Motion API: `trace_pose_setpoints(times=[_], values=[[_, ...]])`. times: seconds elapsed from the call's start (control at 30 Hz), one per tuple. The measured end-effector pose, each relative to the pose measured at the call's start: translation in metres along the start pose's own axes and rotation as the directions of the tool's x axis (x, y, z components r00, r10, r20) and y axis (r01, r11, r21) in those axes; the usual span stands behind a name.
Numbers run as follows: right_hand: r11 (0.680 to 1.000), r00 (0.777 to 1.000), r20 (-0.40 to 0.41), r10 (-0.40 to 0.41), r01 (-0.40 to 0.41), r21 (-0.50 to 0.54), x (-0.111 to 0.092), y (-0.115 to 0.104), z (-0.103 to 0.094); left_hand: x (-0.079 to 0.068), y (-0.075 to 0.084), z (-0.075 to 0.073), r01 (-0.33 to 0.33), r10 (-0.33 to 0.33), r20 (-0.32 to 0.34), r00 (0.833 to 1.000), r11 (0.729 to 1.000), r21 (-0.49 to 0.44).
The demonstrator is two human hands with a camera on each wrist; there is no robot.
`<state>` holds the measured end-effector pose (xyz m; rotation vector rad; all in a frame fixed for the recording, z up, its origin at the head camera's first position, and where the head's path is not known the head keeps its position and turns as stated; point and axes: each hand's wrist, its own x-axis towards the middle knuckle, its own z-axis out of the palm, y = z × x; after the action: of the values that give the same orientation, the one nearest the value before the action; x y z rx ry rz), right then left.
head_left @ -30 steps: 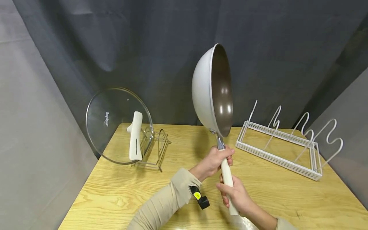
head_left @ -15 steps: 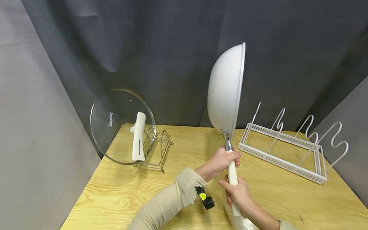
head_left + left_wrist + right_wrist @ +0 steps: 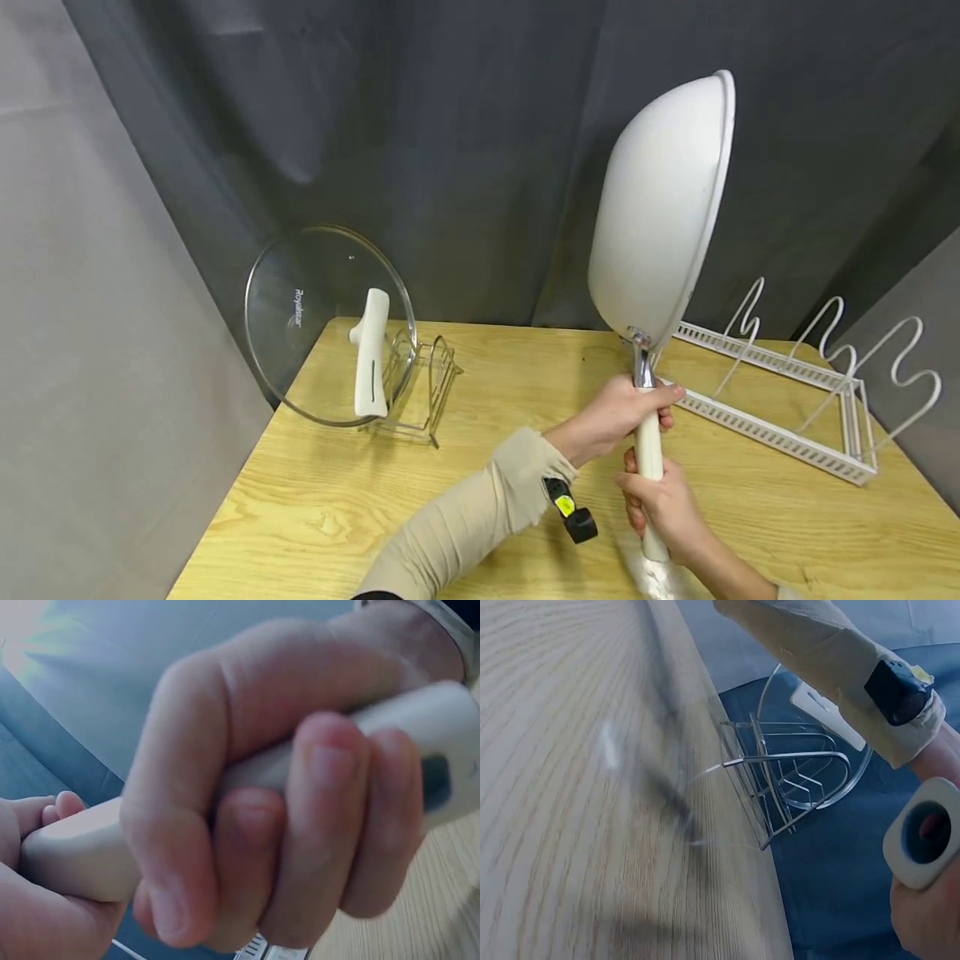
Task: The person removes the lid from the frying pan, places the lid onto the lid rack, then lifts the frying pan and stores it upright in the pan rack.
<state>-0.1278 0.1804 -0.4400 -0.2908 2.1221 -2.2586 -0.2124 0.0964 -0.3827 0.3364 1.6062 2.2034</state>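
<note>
A white wok (image 3: 656,208) stands nearly upright in the air, its round outside toward the head camera and its rim leaning right. Its inside is hidden. My left hand (image 3: 626,412) grips the pale handle (image 3: 649,450) just below the metal neck (image 3: 642,367). Lower down, my right hand (image 3: 663,504) holds the same handle near its end. In the left wrist view, the fingers (image 3: 322,825) curl fully round the handle. The right wrist view shows the handle's end with its hanging hole (image 3: 928,832).
A glass lid (image 3: 300,325) with a white handle stands upright in a small wire rack (image 3: 431,392) at the left. On the right is a white pan rack (image 3: 780,437) with wavy dividers, partly behind the wok. A dark curtain (image 3: 465,167) hangs behind the wooden table (image 3: 315,517).
Both hands have carried the wok rightward to overlap the white rack's left end. The wok has turned, hiding its brown inside, and now leans right. The hands keep their grip.
</note>
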Motion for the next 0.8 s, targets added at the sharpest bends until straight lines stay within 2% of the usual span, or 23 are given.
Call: trace_pose_setpoints(times=[0.07,0.17,0.3,0.37,0.43,0.5,0.57,0.67,0.8], values=[[1.000,1.000,0.009,-0.019,0.019,0.016,0.000,-0.001,-0.002,0.001,0.004,0.002,0.011,-0.010,0.026,1.000,1.000,-0.021],[0.999,0.999,0.015,-0.032,0.031,0.033,0.001,-0.005,-0.004,0.002,0.009,0.004,0.032,-0.019,0.113,0.993,0.994,-0.109],[0.996,0.998,0.027,-0.065,0.063,0.070,0.001,-0.012,-0.005,0.002,0.015,0.004,0.067,-0.016,0.218,0.976,0.971,-0.229],[0.993,0.996,0.032,-0.081,0.078,0.088,0.000,-0.014,-0.006,0.001,0.015,0.004,0.064,-0.005,0.253,0.968,0.971,-0.229],[0.991,0.995,0.036,-0.090,0.086,0.101,-0.001,-0.015,-0.008,0.001,0.015,0.005,0.047,0.005,0.281,0.960,0.983,-0.179],[0.993,0.997,0.022,-0.080,0.077,0.086,-0.003,-0.015,-0.011,0.001,0.014,0.009,0.018,0.008,0.286,0.958,0.996,-0.089],[0.996,0.998,0.005,-0.061,0.061,0.063,-0.005,-0.016,-0.015,0.002,0.013,0.014,0.001,-0.006,0.260,0.965,1.000,0.018],[0.998,0.998,-0.022,-0.050,0.051,0.036,-0.010,-0.016,-0.022,0.003,0.012,0.023,0.004,-0.034,0.201,0.979,0.989,0.146],[0.998,0.998,-0.021,-0.057,0.057,0.039,-0.015,-0.016,-0.028,0.005,0.007,0.034,0.028,-0.058,0.133,0.989,0.976,0.218]])
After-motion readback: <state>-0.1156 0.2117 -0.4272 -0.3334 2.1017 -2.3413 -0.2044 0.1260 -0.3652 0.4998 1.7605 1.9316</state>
